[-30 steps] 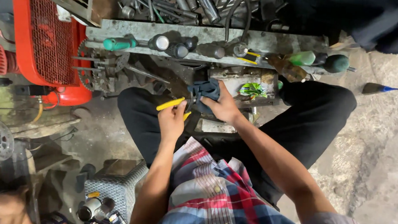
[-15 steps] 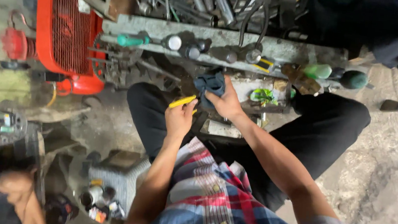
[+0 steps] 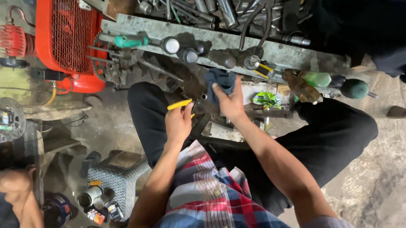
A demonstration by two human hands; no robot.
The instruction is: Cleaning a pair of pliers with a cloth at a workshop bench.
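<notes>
Crumpled blue rag (image 3: 219,79) (soft) under right hand (image 3: 232,103).

A crumpled green and white wrapper (image 3: 266,100) lies just below the metal counter (image 3: 229,39), right of the right hand (image 3: 231,103). A small white label (image 3: 84,4) sits near the top of the red mesh machine (image 3: 63,31). At the lower left, by the grey woven stool (image 3: 115,179), lie small colourful packets (image 3: 103,214) and cans (image 3: 90,197), too small to tell apart.
</notes>
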